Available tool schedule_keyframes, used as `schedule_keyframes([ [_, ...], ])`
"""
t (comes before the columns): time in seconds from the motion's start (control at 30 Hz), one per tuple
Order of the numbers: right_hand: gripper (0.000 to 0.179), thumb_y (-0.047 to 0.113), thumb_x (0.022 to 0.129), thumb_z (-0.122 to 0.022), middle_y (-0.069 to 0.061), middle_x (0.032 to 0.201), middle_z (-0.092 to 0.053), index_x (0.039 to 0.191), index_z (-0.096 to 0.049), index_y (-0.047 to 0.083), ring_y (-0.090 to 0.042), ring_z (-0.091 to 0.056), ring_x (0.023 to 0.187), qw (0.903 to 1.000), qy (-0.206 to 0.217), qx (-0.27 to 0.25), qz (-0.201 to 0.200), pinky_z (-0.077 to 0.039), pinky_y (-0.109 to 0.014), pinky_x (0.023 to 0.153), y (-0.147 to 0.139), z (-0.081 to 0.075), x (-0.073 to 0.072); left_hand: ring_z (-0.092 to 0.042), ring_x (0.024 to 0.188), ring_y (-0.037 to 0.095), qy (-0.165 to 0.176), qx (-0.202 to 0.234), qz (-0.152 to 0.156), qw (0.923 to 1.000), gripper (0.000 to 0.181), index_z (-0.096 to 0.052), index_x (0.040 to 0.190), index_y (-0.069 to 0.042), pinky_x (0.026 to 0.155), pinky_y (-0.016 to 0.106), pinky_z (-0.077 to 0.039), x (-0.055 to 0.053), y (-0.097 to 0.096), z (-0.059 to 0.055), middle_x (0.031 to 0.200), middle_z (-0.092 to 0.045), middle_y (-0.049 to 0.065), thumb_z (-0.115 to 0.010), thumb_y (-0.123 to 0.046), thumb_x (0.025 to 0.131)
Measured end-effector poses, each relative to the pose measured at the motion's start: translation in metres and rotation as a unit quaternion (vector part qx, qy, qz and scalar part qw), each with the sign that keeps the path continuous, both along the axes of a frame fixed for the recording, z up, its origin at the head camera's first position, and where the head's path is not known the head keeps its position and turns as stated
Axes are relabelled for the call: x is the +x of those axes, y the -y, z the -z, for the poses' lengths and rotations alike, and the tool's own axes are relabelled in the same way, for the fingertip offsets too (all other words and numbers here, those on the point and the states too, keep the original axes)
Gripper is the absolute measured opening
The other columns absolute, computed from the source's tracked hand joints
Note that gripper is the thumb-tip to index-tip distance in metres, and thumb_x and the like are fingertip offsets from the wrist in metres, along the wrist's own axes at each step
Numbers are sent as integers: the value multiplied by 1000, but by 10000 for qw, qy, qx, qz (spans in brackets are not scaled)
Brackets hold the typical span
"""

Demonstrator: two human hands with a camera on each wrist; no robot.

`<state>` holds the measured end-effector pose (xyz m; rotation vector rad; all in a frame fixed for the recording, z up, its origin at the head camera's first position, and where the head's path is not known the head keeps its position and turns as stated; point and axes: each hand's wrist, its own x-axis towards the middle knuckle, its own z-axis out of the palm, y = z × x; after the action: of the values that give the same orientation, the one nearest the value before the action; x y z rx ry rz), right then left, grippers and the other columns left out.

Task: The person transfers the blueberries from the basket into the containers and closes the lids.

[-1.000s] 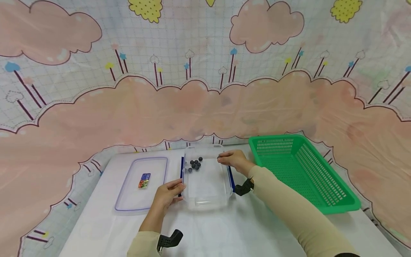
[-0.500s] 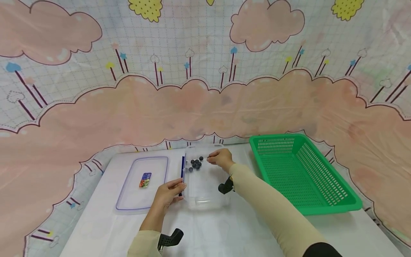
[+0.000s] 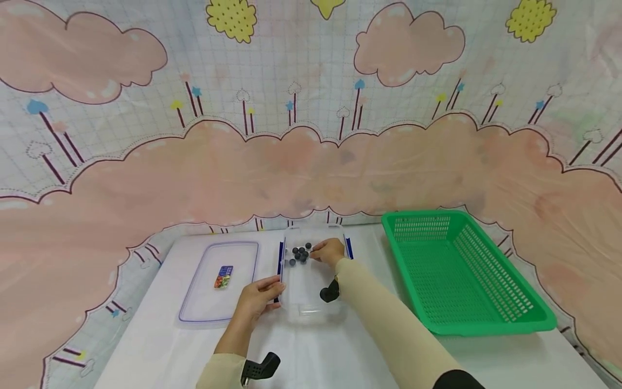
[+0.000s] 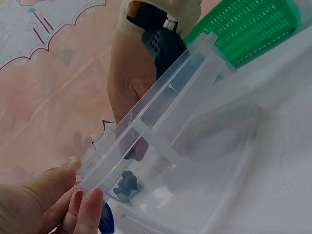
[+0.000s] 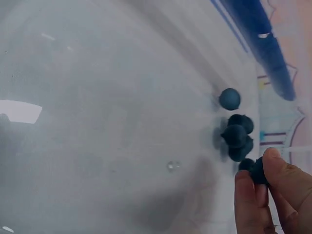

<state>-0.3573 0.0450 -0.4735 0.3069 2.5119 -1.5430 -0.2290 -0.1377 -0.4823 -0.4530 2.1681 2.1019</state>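
A clear plastic food box (image 3: 313, 305) with blue side clips stands on the table. Several dark blueberries (image 3: 300, 255) lie in its far left part, most of them clustered. At the box's left side, my left hand (image 3: 258, 297) grips the rim between thumb and fingers, as the left wrist view also shows. My right hand (image 3: 328, 252) reaches inside the box, just right of the cluster. In the right wrist view its thumb and fingers pinch one blueberry (image 5: 259, 173), close beside the loose blueberries (image 5: 236, 136).
Left of the box lies its clear lid (image 3: 187, 292) with a purple-blue edge and a colourful label (image 3: 223, 276). A large green basket (image 3: 486, 327) stands at the right. Behind the white table (image 3: 150, 335) hangs a patterned cloth (image 3: 291, 173).
From the box's right rim, my right hand has moved left and down to the blueberries, pinching one. My left hand keeps its grip on the box. The head view has tilted slightly.
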Motion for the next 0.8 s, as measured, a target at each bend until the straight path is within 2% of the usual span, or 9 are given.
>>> schedule_keyframes([
  [0.1, 17, 10, 79, -83, -5, 80, -71, 93, -78, 4, -11, -59, 67, 9998, 99, 161, 64, -49, -20, 59, -1, 13, 0, -64, 83, 13, 23, -48, 55, 10000, 43, -61, 129, 4, 66, 27, -61, 2, -2, 3, 97, -68, 3, -72, -11, 89],
  [0.2, 16, 12, 78, -84, -3, 75, -69, 91, -78, 4, -12, -57, 66, 9996, 65, 243, 135, -47, -20, 58, -3, 23, 0, -64, 83, 11, 8, -45, 116, 9999, 44, -61, 129, 4, 66, 27, -61, 2, -6, 4, 97, -68, 2, -73, -12, 89],
  [0.37, 18, 16, 76, -85, -1, 72, -69, 90, -79, 7, -13, -57, 70, 9985, 92, 492, 216, -45, -22, 64, -7, 26, -1, -64, 82, 11, -34, -45, 160, 9999, 44, -62, 128, 5, 65, 27, -61, 1, -11, 5, 97, -68, 2, -73, -11, 89],
  [0.47, 18, 16, 78, -84, -3, 75, -70, 93, -78, 6, -13, -58, 71, 9989, 116, 404, 218, -46, -22, 66, -9, 22, 1, -64, 81, 11, -54, -72, 156, 9998, 43, -62, 128, 4, 65, 27, -61, 1, -13, 4, 97, -68, 3, -73, -11, 89],
  [0.53, 19, 14, 82, -81, -6, 82, -71, 97, -77, 4, -13, -61, 71, 9998, -26, 129, 114, -51, -23, 67, -10, 14, 2, -63, 80, 10, -67, -84, 147, 9998, 43, -62, 128, 4, 65, 27, -61, 2, -13, 3, 97, -67, 3, -74, -11, 88],
  [0.63, 19, 12, 87, -75, -10, 91, -72, 103, -74, 2, -15, -65, 75, 9975, -645, -55, -286, -57, -24, 70, -15, -11, 5, -63, 79, 9, -100, -110, 125, 9998, 43, -63, 127, 4, 65, 27, -61, 2, -13, 2, 97, -67, 4, -74, -11, 88],
  [0.73, 20, 11, 89, -72, -15, 99, -72, 106, -72, 0, -22, -69, 84, 9872, -1443, 270, -628, -59, -29, 75, -34, -43, 10, -63, 79, 9, -84, -130, 118, 9998, 42, -63, 127, 3, 64, 26, -61, 0, -15, 0, 97, -68, 4, -74, -10, 88],
  [0.8, 23, 12, 89, -72, -17, 105, -71, 108, -72, 0, -28, -68, 93, 9796, -1735, 790, -641, -58, -34, 81, -55, -60, 11, -63, 80, 9, -98, -105, 171, 9998, 43, -63, 127, 3, 64, 26, -61, -2, -17, -1, 98, -68, 4, -74, -11, 88],
])
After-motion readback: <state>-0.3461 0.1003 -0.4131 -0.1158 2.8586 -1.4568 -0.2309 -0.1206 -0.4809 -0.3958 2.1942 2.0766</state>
